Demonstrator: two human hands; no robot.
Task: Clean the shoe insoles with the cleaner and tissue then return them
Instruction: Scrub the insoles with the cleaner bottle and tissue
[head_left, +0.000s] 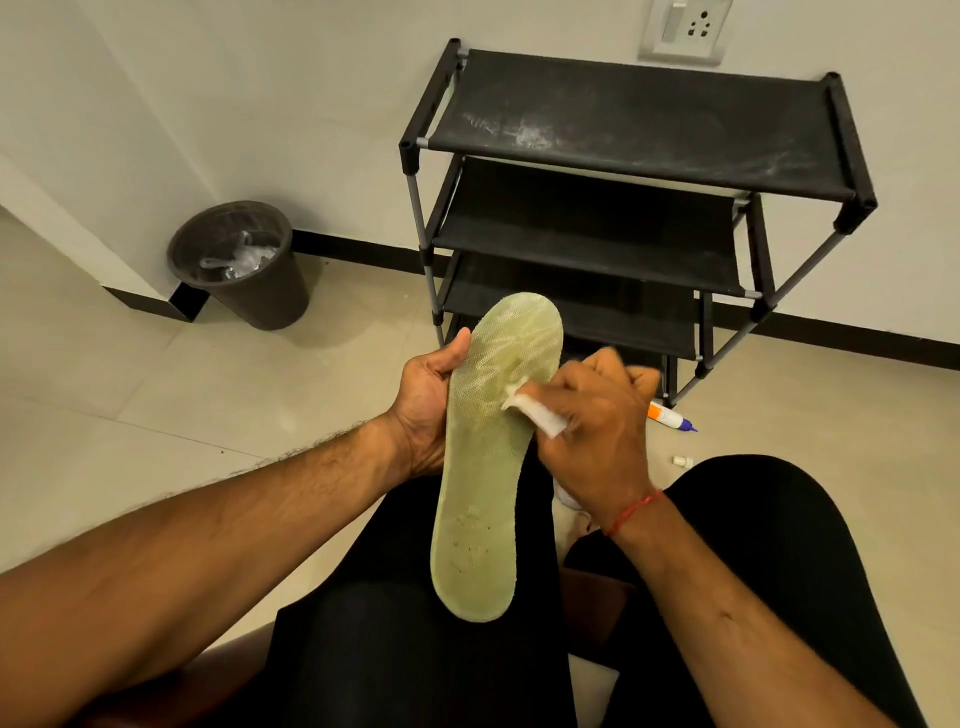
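- Firmly, my left hand (423, 410) grips the insole (493, 467) by its edge, steadying it.
- My right hand (597, 431) pinches the folded tissue (524, 410); I should wipe in short, pressed strokes, toe to heel.

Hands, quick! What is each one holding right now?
Left hand: closed, gripping the insole by its side.
Right hand: closed, pinching the tissue against the insole.

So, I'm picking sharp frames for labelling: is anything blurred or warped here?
Head view: the right hand, gripping the tissue, is smeared at its knuckles, while the insole and the left hand holding it are sharp; the wide lens splays the shoe rack; the light is soft, without glare.
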